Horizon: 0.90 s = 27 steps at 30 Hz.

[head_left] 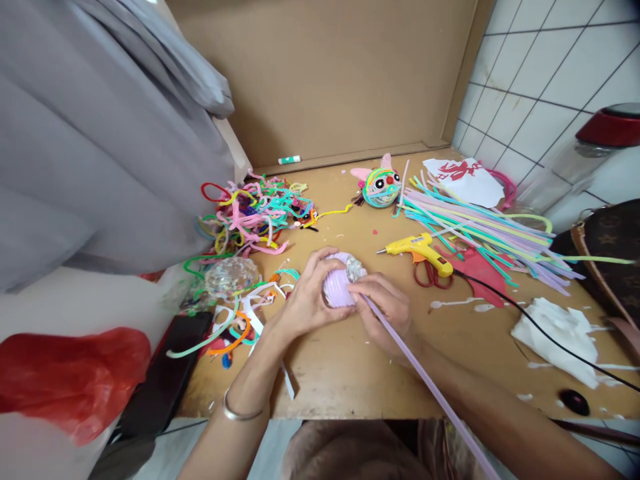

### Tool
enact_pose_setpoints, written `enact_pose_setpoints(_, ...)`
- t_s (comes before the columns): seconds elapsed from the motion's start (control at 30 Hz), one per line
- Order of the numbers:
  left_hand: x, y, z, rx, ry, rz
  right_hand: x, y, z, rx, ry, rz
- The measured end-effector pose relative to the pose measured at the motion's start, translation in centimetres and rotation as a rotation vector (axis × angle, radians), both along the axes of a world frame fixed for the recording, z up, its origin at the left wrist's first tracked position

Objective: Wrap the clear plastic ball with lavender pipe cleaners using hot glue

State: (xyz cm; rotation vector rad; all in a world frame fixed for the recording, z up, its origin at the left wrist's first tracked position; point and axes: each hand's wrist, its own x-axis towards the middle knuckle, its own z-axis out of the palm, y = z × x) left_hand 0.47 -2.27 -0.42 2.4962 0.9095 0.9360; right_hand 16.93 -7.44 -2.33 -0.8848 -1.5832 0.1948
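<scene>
Near the table's front middle, my left hand (309, 291) is wrapped round a ball (338, 288) covered in lilac pipe cleaner, with a clear, shiny patch showing at its upper right. My right hand (383, 308) pinches a long lilac pipe cleaner (425, 377) against the ball's right side. The strip's free end runs down to the lower right over my right forearm. Just beyond my right hand lies a yellow glue gun (423, 251), its nozzle facing left, with red-handled scissors (433, 275) partly under it.
Tangled pipe cleaners (255, 212) and a clear ball (231, 277) lie left. A decorated ball with pink ears (381, 187) stands at the back. Straight pipe cleaners (490, 227), a tissue (557, 337), a black cord (540, 325) and a bottle (565, 167) are right.
</scene>
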Motion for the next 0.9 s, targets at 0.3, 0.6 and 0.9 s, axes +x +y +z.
enact_pose_setpoints(0.3, -0.05, 0.00, 0.05, 0.003, 0.002, -0.017, 0.03, 0.02, -0.32, -0.016, 0.012, 0.030)
enact_pose_setpoints(0.6, -0.22, 0.10, -0.04, 0.011, 0.003, -0.024, 0.11, 0.01, -0.18, -0.009, 0.003, 0.027)
enact_pose_setpoints(0.9, -0.18, 0.07, -0.09, -0.004, -0.002, -0.012, 0.01, 0.00, -0.43, -0.020, 0.015, 0.031)
